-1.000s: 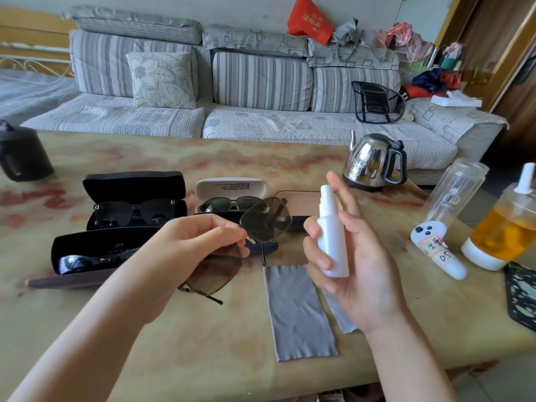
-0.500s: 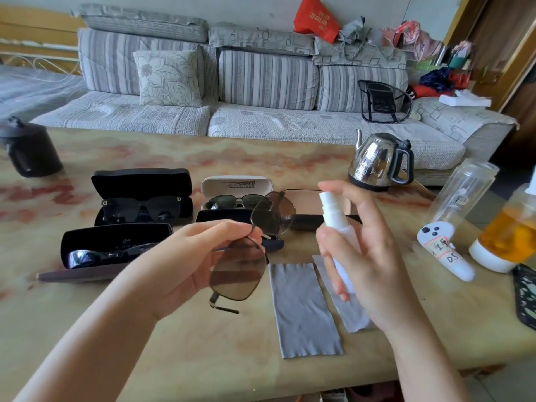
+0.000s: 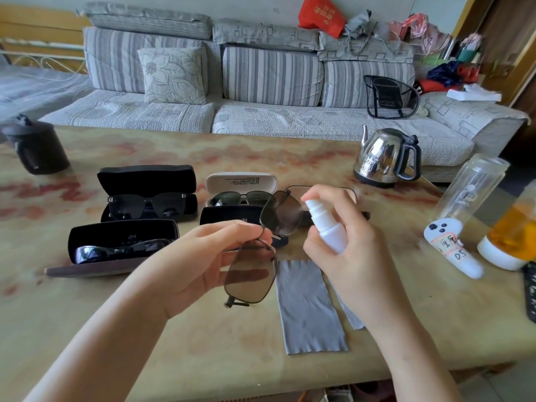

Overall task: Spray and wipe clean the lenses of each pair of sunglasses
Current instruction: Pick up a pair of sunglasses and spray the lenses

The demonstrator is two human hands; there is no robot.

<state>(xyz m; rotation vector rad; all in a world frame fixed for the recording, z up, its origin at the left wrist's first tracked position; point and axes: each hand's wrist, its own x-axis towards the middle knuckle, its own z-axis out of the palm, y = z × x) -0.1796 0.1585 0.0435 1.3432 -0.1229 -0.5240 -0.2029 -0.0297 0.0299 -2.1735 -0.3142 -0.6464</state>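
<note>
My left hand [image 3: 200,256] pinches a pair of thin-framed brown-lens sunglasses [image 3: 252,275] at the bridge, holding them upright above the table. My right hand [image 3: 351,250] grips a small white spray bottle [image 3: 324,224], its nozzle turned toward the upper lens and my forefinger on top of the pump. Two grey cloths [image 3: 310,309] lie flat on the table below. Three other pairs rest in open cases: black ones [image 3: 148,204], wraparound ones [image 3: 121,250] and green-lens ones [image 3: 240,197].
A steel kettle [image 3: 385,158] stands at the back right. A clear bottle [image 3: 470,187], a white labelled tube [image 3: 452,250] and a jar of orange liquid [image 3: 513,236] crowd the right edge. A dark pot [image 3: 34,149] sits far left. A sofa [image 3: 261,111] lies behind the table [image 3: 145,358].
My right hand has brought the spray bottle in toward the sunglasses and set a finger on the pump. My left hand has turned the sunglasses more upright.
</note>
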